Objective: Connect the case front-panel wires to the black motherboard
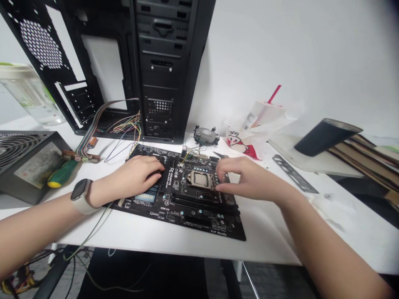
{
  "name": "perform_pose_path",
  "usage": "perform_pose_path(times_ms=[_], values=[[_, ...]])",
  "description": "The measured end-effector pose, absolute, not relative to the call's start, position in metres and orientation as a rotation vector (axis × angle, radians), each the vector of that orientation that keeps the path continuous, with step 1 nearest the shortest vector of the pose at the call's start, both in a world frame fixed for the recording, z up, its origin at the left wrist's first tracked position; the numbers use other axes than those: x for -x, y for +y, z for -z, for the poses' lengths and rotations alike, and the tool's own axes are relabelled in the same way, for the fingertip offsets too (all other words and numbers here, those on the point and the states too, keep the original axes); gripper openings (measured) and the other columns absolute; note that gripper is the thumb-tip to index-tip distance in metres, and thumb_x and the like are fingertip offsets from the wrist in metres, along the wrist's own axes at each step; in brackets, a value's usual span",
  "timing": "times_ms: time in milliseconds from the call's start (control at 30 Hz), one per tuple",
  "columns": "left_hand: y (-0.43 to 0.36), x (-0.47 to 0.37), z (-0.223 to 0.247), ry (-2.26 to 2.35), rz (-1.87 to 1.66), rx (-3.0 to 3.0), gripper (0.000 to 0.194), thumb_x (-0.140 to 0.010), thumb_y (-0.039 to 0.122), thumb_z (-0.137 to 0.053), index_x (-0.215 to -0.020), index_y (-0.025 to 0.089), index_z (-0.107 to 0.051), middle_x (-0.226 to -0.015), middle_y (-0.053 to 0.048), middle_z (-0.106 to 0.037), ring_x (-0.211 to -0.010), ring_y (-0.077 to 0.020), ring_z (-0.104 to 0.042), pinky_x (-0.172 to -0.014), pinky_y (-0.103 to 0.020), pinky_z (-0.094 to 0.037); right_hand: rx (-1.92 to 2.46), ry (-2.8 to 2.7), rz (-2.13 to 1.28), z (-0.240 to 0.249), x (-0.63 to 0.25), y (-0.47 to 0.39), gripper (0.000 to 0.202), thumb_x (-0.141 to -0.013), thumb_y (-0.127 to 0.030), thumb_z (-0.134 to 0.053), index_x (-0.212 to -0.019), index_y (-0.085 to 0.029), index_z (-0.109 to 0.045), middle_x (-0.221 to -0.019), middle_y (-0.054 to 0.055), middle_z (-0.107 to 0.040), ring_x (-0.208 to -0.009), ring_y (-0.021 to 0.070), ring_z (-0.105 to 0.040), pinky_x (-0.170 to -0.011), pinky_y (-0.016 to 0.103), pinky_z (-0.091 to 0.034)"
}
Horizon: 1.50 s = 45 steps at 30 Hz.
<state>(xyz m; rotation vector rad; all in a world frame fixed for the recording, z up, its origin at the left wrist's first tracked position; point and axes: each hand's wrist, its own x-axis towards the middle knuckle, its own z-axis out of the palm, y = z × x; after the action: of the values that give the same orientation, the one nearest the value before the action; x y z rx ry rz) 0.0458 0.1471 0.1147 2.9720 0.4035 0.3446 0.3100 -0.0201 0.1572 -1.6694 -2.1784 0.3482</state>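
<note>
The motherboard (190, 208) lies flat mid-frame near the front edge of the counter (149, 240), perhaps for easy reach; the left hand (144, 176) rests on it with thumb apart from loosely bent fingers, seemingly steadying it. The right hand (238, 176) curls at the right side of the processor socket (200, 179), though I cannot tell whether its fingertips pinch anything. "GIGABYTE" reads on the board and its blue heatsink (146, 197), with "ErP Ready" toward its lower-right corner.

Bright diffuse light, slight blur, dark top-right corner
</note>
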Motion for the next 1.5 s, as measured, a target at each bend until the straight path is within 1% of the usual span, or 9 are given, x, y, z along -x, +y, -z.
perform_pose_path(times_ms=[100, 233, 400, 600, 733, 967, 1167, 1400, 1500], values=[[0.147, -0.046, -0.114, 0.398, -0.353, -2.967, 0.028, -0.095, 0.025, -0.043, -0.109, 0.016, -0.066, -0.104, -0.010, -0.070, -0.095, -0.0255, -0.066, -0.089, -0.043, -0.051, 1.813, -2.211, -0.581, -0.164, -0.327, -0.026, 0.031, -0.082, -0.042, -0.065, -0.061, -0.020, -0.055, -0.065, -0.002, -0.060, -0.060, 0.0114, -0.053, -0.056, 0.026, -0.040], [0.148, -0.046, -0.114, 0.385, -0.354, -2.968, 0.029, -0.096, 0.026, -0.042, -0.110, 0.015, -0.066, -0.105, -0.010, -0.069, -0.096, -0.0260, -0.065, -0.089, -0.044, -0.051, 1.970, -2.230, -0.858, -0.164, -0.340, -0.030, 0.026, -0.083, -0.042, -0.061, -0.066, -0.022, -0.067, -0.068, -0.001, -0.065, -0.064, 0.0135, -0.059, -0.060, 0.027, -0.043], [0.149, -0.046, -0.113, 0.380, -0.353, -2.975, 0.029, -0.096, 0.026, -0.042, -0.110, 0.016, -0.065, -0.105, -0.009, -0.069, -0.097, -0.0259, -0.065, -0.090, -0.044, -0.050, 2.137, -2.157, -0.952, -0.165, -0.340, -0.031, 0.028, -0.079, -0.044, -0.062, -0.064, -0.022, -0.070, -0.066, 0.000, -0.064, -0.061, 0.0143, -0.057, -0.057, 0.027, -0.039], [0.148, -0.045, -0.114, 0.392, -0.335, -2.969, 0.029, -0.096, 0.026, -0.042, -0.110, 0.015, -0.065, -0.106, -0.009, -0.069, -0.097, -0.0256, -0.065, -0.090, -0.044, -0.050, 2.231, -2.073, -1.059, -0.166, -0.342, -0.029, 0.043, -0.076, -0.060, -0.060, -0.061, -0.020, -0.066, -0.062, 0.000, -0.059, -0.059, 0.0134, -0.050, -0.058, 0.027, -0.037], [0.148, -0.045, -0.114, 0.393, -0.335, -2.969, 0.029, -0.096, 0.026, -0.042, -0.111, 0.015, -0.065, -0.106, -0.010, -0.069, -0.097, -0.0259, -0.065, -0.091, -0.045, -0.050, 2.271, -2.077, -1.080, -0.165, -0.341, -0.027, 0.043, -0.076, -0.059, -0.056, -0.064, -0.018, -0.064, -0.066, 0.002, -0.060, -0.064, 0.0151, -0.051, -0.063, 0.029, -0.039], [0.150, -0.046, -0.113, 0.380, -0.340, -2.971, 0.030, -0.096, 0.026, -0.041, -0.111, 0.015, -0.065, -0.106, -0.010, -0.068, -0.097, -0.0260, -0.065, -0.091, -0.046, -0.050, 2.202, -2.145, -0.918, -0.171, -0.329, -0.027, 0.033, -0.075, -0.050, -0.054, -0.062, -0.019, -0.053, -0.068, 0.001, -0.057, -0.067, 0.0148, -0.051, -0.065, 0.030, -0.039], [0.150, -0.045, -0.112, 0.383, -0.333, -2.965, 0.030, -0.097, 0.027, -0.041, -0.111, 0.015, -0.065, -0.107, -0.010, -0.068, -0.098, -0.0259, -0.064, -0.092, -0.046, -0.050, 2.039, -2.178, -0.733, -0.170, -0.326, -0.027, 0.030, -0.079, -0.045, -0.053, -0.062, -0.020, -0.053, -0.065, -0.001, -0.058, -0.061, 0.0114, -0.049, -0.060, 0.027, -0.037], [0.149, -0.046, -0.113, 0.383, -0.338, -2.974, 0.030, -0.097, 0.027, -0.041, -0.110, 0.015, -0.065, -0.106, -0.010, -0.069, -0.097, -0.0258, -0.065, -0.091, -0.045, -0.051, 1.791, -2.143, -0.502, -0.164, -0.314, -0.026, 0.034, -0.083, -0.046, -0.057, -0.062, -0.019, -0.053, -0.061, -0.001, -0.057, -0.057, 0.0101, -0.048, -0.056, 0.024, -0.036], [0.149, -0.046, -0.114, 0.388, -0.332, -2.974, 0.030, -0.096, 0.027, -0.041, -0.110, 0.016, -0.065, -0.105, -0.010, -0.069, -0.097, -0.0255, -0.065, -0.091, -0.044, -0.051, 1.746, -2.137, -0.421, -0.157, -0.308, -0.024, 0.034, -0.085, -0.043, -0.056, -0.062, -0.019, -0.050, -0.060, -0.001, -0.055, -0.056, 0.0097, -0.045, -0.055, 0.023, -0.035]])
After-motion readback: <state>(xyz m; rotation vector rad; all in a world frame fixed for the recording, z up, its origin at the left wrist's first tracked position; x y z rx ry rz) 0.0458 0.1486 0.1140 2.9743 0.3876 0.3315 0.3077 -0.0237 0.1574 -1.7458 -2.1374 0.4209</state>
